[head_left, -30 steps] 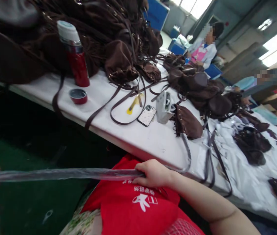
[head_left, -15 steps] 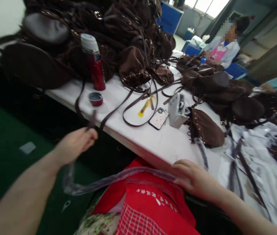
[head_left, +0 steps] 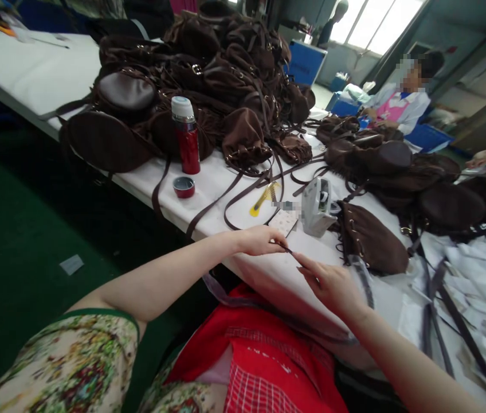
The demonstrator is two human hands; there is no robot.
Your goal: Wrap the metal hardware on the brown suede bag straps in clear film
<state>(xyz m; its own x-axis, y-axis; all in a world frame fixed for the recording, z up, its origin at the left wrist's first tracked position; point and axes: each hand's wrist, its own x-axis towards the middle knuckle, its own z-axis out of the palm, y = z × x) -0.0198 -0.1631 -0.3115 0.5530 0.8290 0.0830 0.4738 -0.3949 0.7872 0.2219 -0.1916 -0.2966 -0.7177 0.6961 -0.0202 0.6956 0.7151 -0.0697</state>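
Over the table's front edge, my left hand (head_left: 262, 240) is closed on the end of a dark strap (head_left: 285, 248). My right hand (head_left: 333, 284) meets it from the right, its fingertips pinched on the same dark strap end. A plastic-wrapped strap (head_left: 243, 299) hangs in a loop below my hands, across the red apron (head_left: 269, 344). Just behind my hands lie a patterned phone (head_left: 285, 221), partly hidden, and a white box-like device (head_left: 317, 206). To the right rests a brown fringed bag (head_left: 372, 238) with a plastic-wrapped handle.
A large pile of brown bags (head_left: 208, 74) covers the back left. Near it stand a red thermos (head_left: 188, 143), its cup lid (head_left: 183, 187) and a yellow comb (head_left: 264, 199). More bags (head_left: 432, 172) and white plastic (head_left: 475, 310) lie right. A person (head_left: 402, 103) works across the table.
My left hand has moved right and up from beside the table edge to meet my right hand, which has risen slightly. The view has shifted, showing more of the table at the left.
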